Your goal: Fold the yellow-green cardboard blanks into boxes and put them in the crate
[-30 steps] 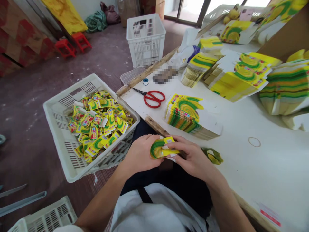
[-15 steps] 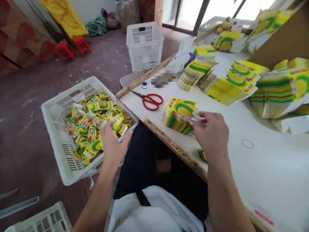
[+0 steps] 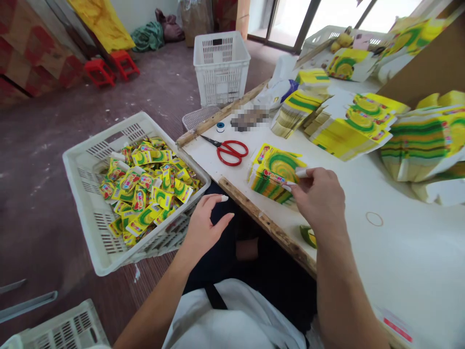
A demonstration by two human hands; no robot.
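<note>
My right hand (image 3: 319, 198) pinches the top sheet of a small stack of flat yellow-and-green printed cartons (image 3: 274, 172) lying near the front edge of the white table (image 3: 399, 252). My left hand (image 3: 207, 223) hovers with fingers apart and nothing in it, beside the right rim of a white plastic crate (image 3: 83, 194) on the floor. That crate holds several folded yellow-and-green packets (image 3: 145, 186).
Red scissors (image 3: 228, 150) and a small tape roll (image 3: 220, 127) lie on the table's left end. Larger carton stacks (image 3: 348, 126) crowd the back and right. A rubber band (image 3: 374, 218) lies on the tabletop. An upright white basket (image 3: 221, 65) and red stools (image 3: 109, 68) stand on the floor.
A second ago both hands held a folded packet at my lap. The left hand dropped it into the crate and has drawn back open; the right reached to the carton stack.
</note>
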